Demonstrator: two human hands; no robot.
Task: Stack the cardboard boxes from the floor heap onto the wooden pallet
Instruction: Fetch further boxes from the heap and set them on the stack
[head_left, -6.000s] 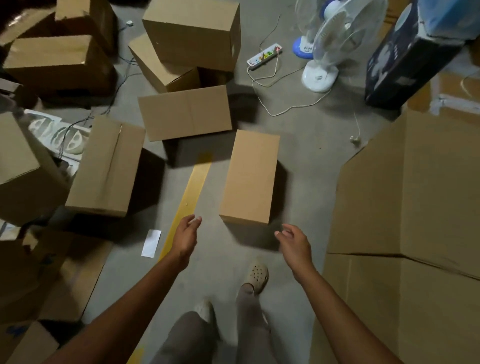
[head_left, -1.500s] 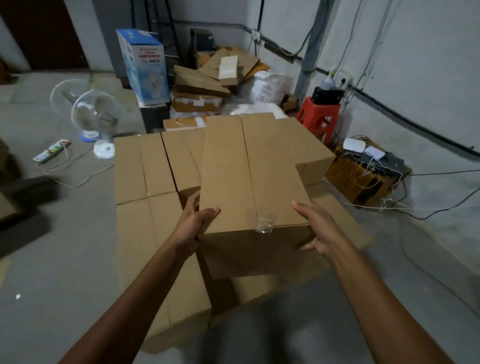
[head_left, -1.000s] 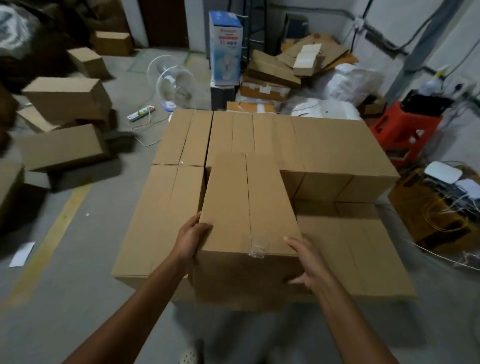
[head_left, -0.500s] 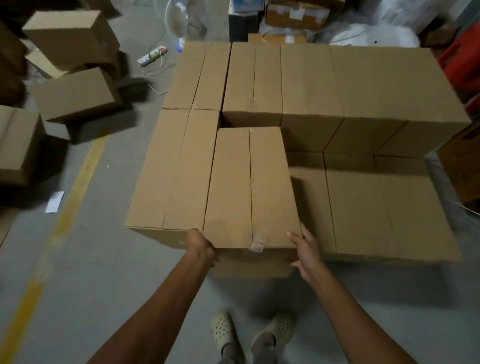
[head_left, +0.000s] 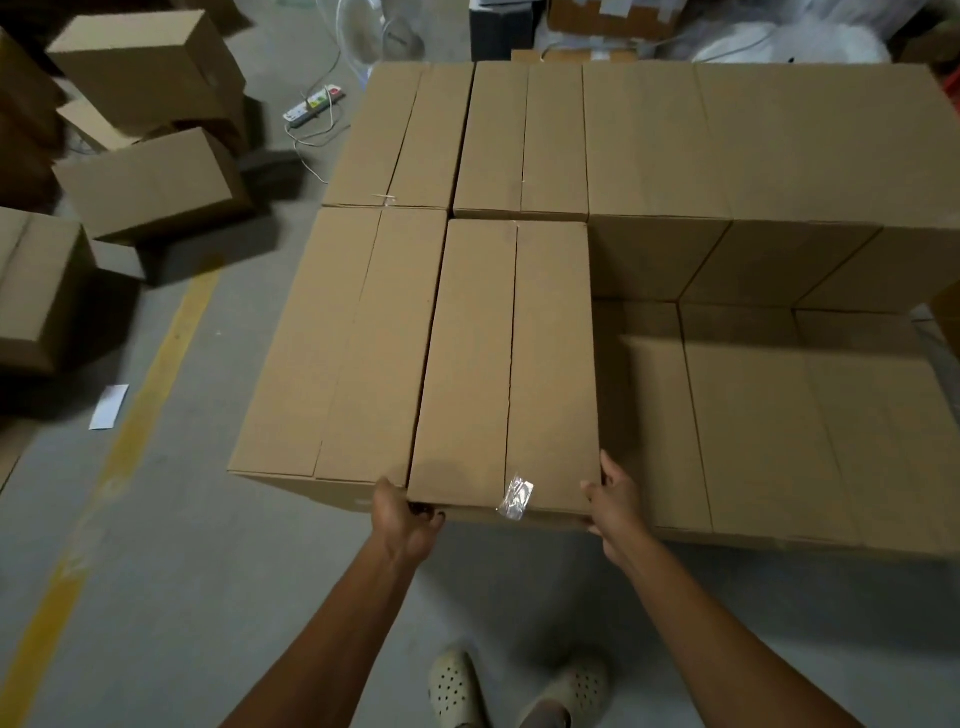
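Note:
A long cardboard box (head_left: 506, 364) with a scrap of clear tape at its near end lies on the second layer of the stack, tight between a left neighbour box (head_left: 337, 353) and a taller row behind it. My left hand (head_left: 408, 512) grips its near left bottom corner, fingers curled under. At the near right corner my right hand (head_left: 613, 499) holds the box, thumb on top. The pallet itself is hidden under the stacked boxes (head_left: 727, 156). To the right a lower layer of boxes (head_left: 779, 431) lies open to view.
Loose boxes (head_left: 150, 182) lie heaped on the floor at the left, beside a yellow floor line (head_left: 156, 374) and a white paper slip (head_left: 109, 414). A power strip (head_left: 314, 106) with cords and a fan base lie behind. My feet (head_left: 519, 691) stand close to the stack.
The box I picked up from the floor and carried over has come down onto the stack and slid forward against the back row; my hands stay at its near corners.

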